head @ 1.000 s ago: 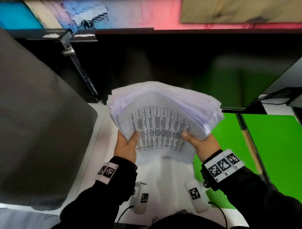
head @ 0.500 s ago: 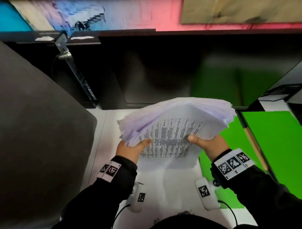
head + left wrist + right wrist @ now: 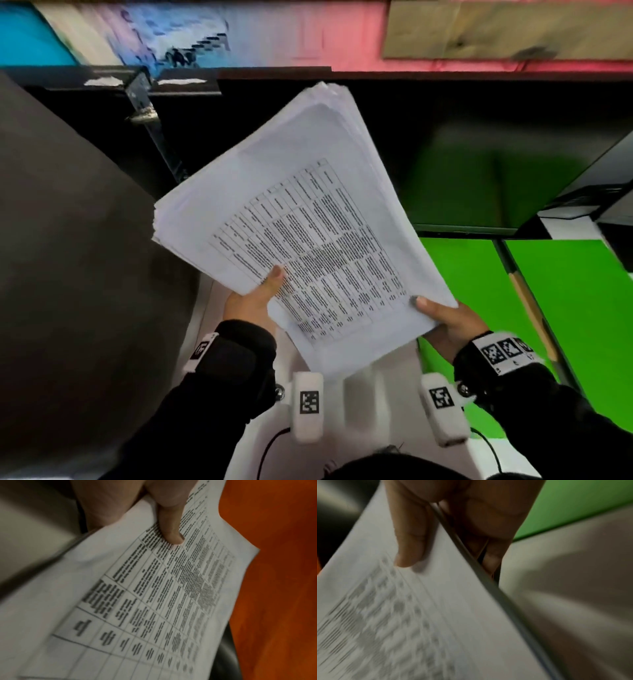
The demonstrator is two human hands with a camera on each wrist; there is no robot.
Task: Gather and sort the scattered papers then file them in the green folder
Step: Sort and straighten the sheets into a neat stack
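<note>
From my remote station, I see the left hand [image 3: 251,301] and right hand [image 3: 448,320] each clamped on the paper stack [image 3: 301,219], held tilted above the desk [image 3: 205,308], the open green folder [image 3: 472,291] just right.

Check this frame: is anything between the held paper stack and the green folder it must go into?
Nothing visible. Left hand and right hand grip the paper stack in the air; the green folder lies open just right of it, its surface bare.
</note>
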